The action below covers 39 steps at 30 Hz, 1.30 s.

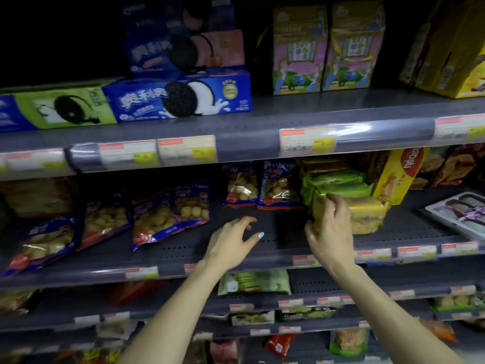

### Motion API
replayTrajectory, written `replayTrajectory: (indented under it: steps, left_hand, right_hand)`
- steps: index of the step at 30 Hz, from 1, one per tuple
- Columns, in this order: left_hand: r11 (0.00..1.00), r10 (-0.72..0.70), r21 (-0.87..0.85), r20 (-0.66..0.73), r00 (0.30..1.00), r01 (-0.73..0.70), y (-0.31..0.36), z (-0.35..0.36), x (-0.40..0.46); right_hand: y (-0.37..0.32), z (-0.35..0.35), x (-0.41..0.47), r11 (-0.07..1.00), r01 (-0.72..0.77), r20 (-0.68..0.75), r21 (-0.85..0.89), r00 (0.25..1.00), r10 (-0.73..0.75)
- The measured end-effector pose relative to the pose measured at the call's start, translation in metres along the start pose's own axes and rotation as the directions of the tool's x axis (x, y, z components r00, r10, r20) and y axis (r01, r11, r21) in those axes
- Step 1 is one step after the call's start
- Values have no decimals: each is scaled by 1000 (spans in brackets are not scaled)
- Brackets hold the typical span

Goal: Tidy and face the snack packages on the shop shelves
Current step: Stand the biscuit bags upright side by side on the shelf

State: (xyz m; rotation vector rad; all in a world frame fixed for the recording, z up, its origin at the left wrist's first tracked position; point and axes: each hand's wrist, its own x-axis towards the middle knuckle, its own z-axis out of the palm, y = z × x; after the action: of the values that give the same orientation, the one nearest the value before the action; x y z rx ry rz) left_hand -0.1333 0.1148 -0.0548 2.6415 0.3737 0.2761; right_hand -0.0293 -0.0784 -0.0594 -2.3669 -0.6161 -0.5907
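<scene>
Mid shelf: stack of yellow and green crinkly plastic biscuit packs [367, 211] sits right of centre, set back from the edge. Right hand [332, 227] is wrapped round its left front corner; left hand [231, 239] hovers spread, empty. Stack should be drawn fwd evenly w/ both hands, kept square.

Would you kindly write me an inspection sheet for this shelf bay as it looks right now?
Surface: grey middle shelf, bare at the centre front.
Job's things: yellow and green wafer packs stacked at right; blue biscuit bags leaning at left.
Clutter: white tray pack lying askew at far right.
Grippers: right hand on the wafer stack; left hand open above the bare shelf.
Cables: nothing seen.
Surroundings: Oreo boxes above; dim lighting.
</scene>
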Motion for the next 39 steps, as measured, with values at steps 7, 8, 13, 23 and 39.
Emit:
replayTrajectory:
  steps: [7,8,13,23,39]
  left_hand:
    - [985,20,173,-100,995,-3,-86,-49,-28]
    - [982,14,188,-118,993,8,-97,-55,-31]
    - [978,41,210,-228,973,8,-144,-80,-39]
    - [868,-477,75,-146,867,491,-189,-96,-26]
    - [752,-592,-473,-177,786,460,-177,-79,-22]
  right_hand:
    - [-88,61,-13,984,175,195,-45,967,-163]
    - [-99,68,-14,980,196,209,-42,961,-184]
    - [-148,100,-12,967,254,306,-7,921,-240]
    - [-202,166,10,991,-128,631,47,772,70]
    - [-186,180,34,613,-698,680,370,653,334]
